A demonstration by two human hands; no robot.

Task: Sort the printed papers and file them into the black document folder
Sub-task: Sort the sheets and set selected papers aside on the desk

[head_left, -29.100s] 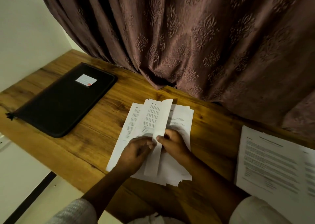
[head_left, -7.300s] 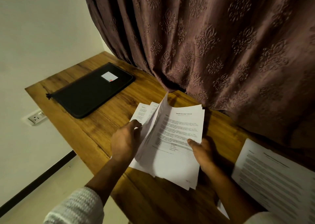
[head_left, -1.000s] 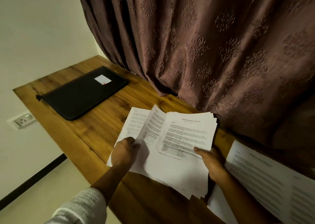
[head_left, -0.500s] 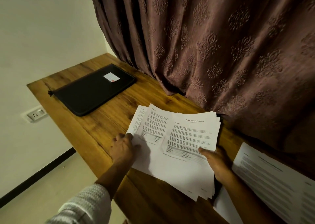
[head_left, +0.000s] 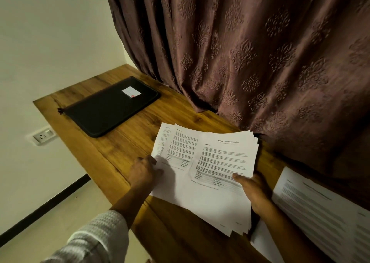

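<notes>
— Fingers, left hand (head_left: 143, 170)?
— Pinching left edge of my printed papers (head_left: 210, 162).
— Right hand (head_left: 254, 190)?
— I grip the stack's right side, thumb on top. Black document folder (head_left: 108, 108) lies flat on bench (head_left: 130, 142), well left.

Head view. Fanned stack of printed papers (head_left: 210, 162) at centre, lifted a little off the wooden counter (head_left: 140, 140); top sheet headed "Sample Education Transcript". Left grip (head_left: 143, 171) at 7 o'clock holds the stack's left edge. Right grip (head_left: 254, 190) at 5 o'clock pinches the right edge, thumb on top. Black document folder (head_left: 108, 110) lies flat and closed at 10 o'clock, well apart, with a white label (head_left: 131, 92). More printed sheets (head_left: 320, 212) lie at 4 o'clock. Brown curtain (head_left: 260, 62) at 12 to 2.
</notes>
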